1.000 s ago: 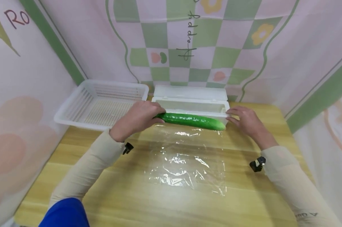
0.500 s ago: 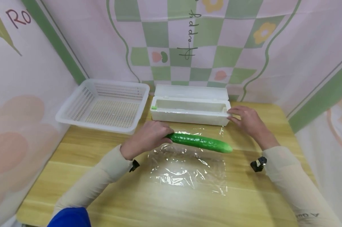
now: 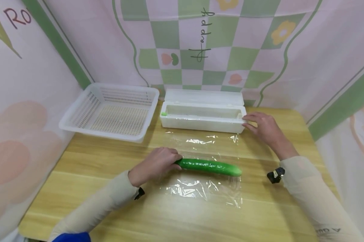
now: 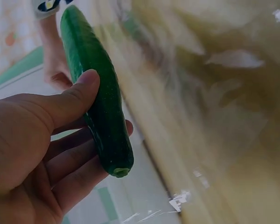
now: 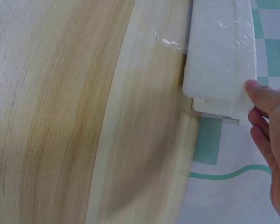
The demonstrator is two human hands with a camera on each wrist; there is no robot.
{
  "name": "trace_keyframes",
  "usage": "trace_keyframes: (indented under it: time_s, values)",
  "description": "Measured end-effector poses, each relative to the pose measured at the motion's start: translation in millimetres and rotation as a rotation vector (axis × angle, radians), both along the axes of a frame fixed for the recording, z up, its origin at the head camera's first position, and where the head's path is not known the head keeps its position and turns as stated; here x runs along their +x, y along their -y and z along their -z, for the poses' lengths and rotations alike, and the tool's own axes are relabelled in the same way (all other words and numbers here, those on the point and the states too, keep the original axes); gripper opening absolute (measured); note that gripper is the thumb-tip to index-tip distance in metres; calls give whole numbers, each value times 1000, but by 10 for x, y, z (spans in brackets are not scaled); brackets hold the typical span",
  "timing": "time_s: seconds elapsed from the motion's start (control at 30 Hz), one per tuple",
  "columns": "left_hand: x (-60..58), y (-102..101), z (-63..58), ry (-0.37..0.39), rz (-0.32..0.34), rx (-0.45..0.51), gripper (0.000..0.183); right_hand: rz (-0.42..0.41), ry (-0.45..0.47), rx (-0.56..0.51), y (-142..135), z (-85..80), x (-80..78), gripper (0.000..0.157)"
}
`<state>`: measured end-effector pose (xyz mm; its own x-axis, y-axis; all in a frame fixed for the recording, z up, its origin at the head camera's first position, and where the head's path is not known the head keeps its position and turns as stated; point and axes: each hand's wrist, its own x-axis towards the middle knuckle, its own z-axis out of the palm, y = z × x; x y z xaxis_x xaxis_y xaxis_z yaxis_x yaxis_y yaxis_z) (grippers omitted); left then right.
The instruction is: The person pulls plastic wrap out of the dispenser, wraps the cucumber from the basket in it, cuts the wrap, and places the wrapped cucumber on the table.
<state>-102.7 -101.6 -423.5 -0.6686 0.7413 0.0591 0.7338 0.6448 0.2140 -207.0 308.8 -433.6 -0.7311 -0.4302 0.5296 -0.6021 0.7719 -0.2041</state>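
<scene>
My left hand [image 3: 156, 164] grips a green cucumber [image 3: 210, 167] by its left end. In the left wrist view the thumb lies across the cucumber [image 4: 100, 107] and the fingers curl under it. A clear sheet of cling film [image 3: 186, 192] is spread on the table, with the cucumber crosswise over its middle in the head view. The sheet runs out from a long white cling film dispenser [image 3: 200, 124] whose lid stands raised behind. At the dispenser's right end my right hand [image 3: 265, 131] holds the corner, thumb on top in the right wrist view.
A white perforated basket [image 3: 139, 137] stands at the back left, beside the dispenser. The wooden table [image 3: 109, 188] ends at a patterned cloth backdrop [image 3: 218, 77] behind, with more cloth on both sides.
My left hand has carried the cucumber from in front of the dispenser toward me, over the middle of the film, uncovering the dispenser's front. My right hand stays at its end.
</scene>
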Motion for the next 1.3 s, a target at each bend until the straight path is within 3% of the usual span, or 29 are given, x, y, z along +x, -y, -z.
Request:
trace_keyframes:
  time_s: [0.37, 0.7, 1.07, 1.3]
  values:
    - [118, -6, 289, -87, 50, -17, 23, -4, 7, -6, 0, -5, 8, 29]
    - [188, -15, 368, -139, 67, -35, 28, 26, 41, 5, -12, 10, 7, 30]
    - [191, 21, 315, -46, 43, 8, 25, -8, 6, 20, 27, -22, -25, 28]
    - [197, 37, 342, -64, 60, 6, 34, -10, 39, 85, 24, -76, 11, 33]
